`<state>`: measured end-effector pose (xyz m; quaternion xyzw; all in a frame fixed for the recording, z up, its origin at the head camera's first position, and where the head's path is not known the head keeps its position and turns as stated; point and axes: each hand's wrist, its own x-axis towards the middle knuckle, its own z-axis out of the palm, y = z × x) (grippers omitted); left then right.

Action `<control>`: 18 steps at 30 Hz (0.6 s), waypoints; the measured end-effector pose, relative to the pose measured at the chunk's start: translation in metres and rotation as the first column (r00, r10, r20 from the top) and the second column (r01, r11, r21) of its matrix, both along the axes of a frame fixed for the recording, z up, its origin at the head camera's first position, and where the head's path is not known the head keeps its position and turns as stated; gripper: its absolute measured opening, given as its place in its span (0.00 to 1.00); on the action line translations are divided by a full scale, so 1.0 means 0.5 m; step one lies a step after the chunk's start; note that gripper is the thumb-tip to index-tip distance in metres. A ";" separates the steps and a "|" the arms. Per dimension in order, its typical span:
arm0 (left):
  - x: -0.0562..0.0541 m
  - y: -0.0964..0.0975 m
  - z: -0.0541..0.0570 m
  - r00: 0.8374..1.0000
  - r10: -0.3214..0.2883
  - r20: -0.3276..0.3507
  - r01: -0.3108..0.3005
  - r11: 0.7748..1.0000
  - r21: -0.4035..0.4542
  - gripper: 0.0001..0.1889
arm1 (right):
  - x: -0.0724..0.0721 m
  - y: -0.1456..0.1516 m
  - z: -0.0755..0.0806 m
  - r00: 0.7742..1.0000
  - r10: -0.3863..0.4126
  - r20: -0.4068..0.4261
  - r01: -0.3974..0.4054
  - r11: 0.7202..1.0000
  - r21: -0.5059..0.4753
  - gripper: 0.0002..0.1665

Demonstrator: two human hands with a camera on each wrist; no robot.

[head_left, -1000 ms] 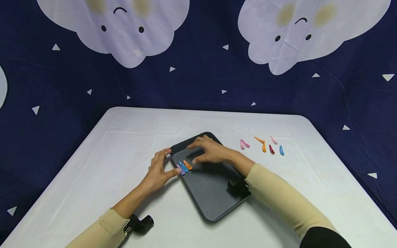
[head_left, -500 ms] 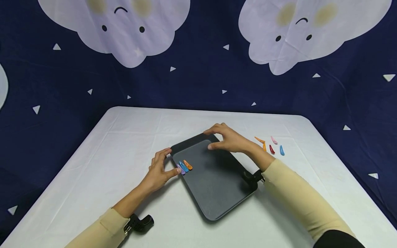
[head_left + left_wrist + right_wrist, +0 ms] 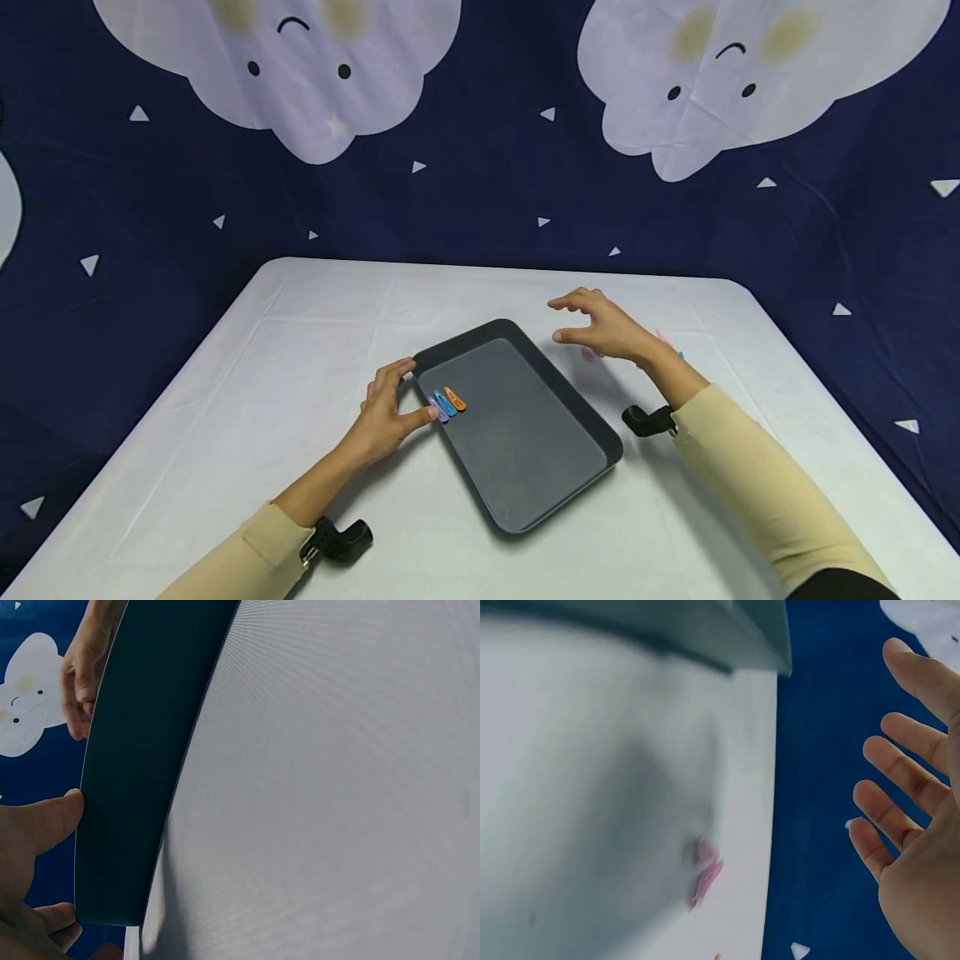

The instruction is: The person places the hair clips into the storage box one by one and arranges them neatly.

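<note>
The dark grey tray (image 3: 517, 433) lies slanted on the white table. Three snap hair clips, one purple (image 3: 437, 410), one blue (image 3: 445, 403) and one orange (image 3: 454, 399), sit side by side along its left edge. My left hand (image 3: 378, 421) touches the tray's left rim, thumb beside the purple clip and fingertips at the far-left corner. To the tray's right my right hand (image 3: 607, 325) hovers over the table, fingers spread and holding nothing. Below it lie pink hair clips (image 3: 591, 353), also in the right wrist view as pink clips (image 3: 707, 877).
Beyond the right hand another pink clip (image 3: 663, 337) and a bit of a blue clip (image 3: 681, 355) show; the hand and forearm hide the other loose clips. A dark blue cloth with clouds (image 3: 480, 192) hangs behind the white table (image 3: 337, 317).
My right hand has moved from above the tray rightward past its rim to over the loose clips. The left hand and the three clips in the tray have stayed put.
</note>
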<state>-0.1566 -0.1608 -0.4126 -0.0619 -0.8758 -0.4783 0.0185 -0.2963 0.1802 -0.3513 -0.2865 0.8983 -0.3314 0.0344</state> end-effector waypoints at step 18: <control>0.001 0.001 -0.001 1.000 0.004 -0.014 -0.004 1.000 0.005 0.42 | -0.026 0.085 -0.066 0.996 -0.086 0.034 0.084 0.994 0.067 0.34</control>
